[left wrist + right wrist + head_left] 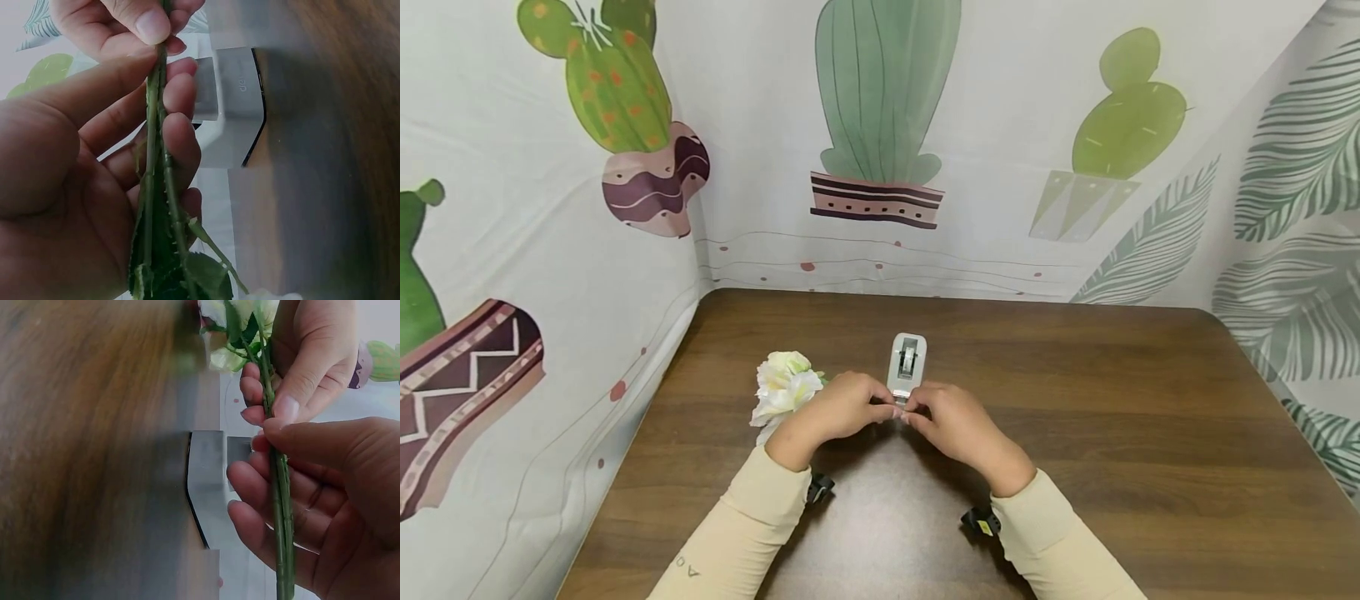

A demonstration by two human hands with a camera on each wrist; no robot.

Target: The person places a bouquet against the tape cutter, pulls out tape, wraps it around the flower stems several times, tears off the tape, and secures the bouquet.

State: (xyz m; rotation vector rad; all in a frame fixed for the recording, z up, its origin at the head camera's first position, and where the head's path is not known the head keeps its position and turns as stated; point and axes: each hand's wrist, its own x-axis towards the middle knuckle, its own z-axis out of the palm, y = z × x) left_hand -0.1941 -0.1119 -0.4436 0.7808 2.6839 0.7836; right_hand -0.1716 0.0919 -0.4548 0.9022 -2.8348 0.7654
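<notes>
Head view: left hand [847, 405] and right hand [958, 423] together pinch the stems [279, 525] over the bench [1112, 400], by the dispenser [906, 367]. Likely light and fairly stiff, the stems suit mid-length holds, sparing delicate blooms [786, 387].

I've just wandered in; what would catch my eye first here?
Probably the large printed green cactus on the white backdrop behind the brown table. Then the white flowers by the left wrist, their green stems held in the left hand and right hand. Just beyond the fingertips stands a tape dispenser.
</notes>
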